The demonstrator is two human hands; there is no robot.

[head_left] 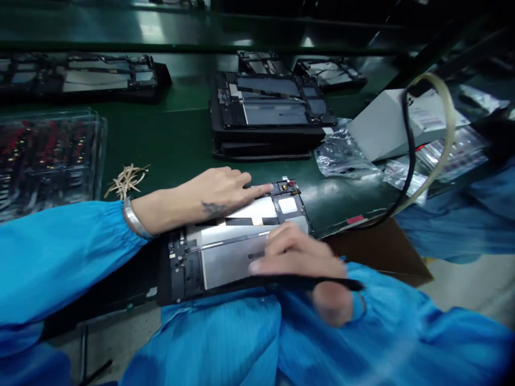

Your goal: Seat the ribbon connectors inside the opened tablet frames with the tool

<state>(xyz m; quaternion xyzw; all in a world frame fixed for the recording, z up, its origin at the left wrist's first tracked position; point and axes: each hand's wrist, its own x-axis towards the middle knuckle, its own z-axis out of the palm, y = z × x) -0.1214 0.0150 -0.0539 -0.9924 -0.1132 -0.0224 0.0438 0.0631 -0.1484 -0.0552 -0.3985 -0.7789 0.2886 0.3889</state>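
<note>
Opened tablet (237,244) lies at the near edge of the desk (177,139), its near side overhanging toward the person's lap, w/ back cover off and boards + silver battery area exposed. Left hand (209,195) rests flat on its far side, fingers spread, index tip pressing near the top-right corner by the small camera module (286,186); not gripping anything, just pinning it down. Right hand (300,257) is blurred, fingers curled around a thin dark tool (306,281) that lies along the tablet's near edge; exact grip hard to tell.

Risks, as I judge them:
- Tablet sits partly off the desk edge, so if the left hand eases off it could tip into the lap or to the floor.
- Tool tip close to exposed parts & flex strips; a slip could scratch the board or nick the battery area.
- Bare fingers on open electronics mean smudges, maybe static.
- Loose sleeve cuff could snag on small parts.
- Hanging cable (410,161) and plastic bags (346,158) at right lie near the right elbow; a wide swing could drag them.

Stack of other opened tablets (269,110) sits well apart behind, parts tray (48,155) at left.
</note>
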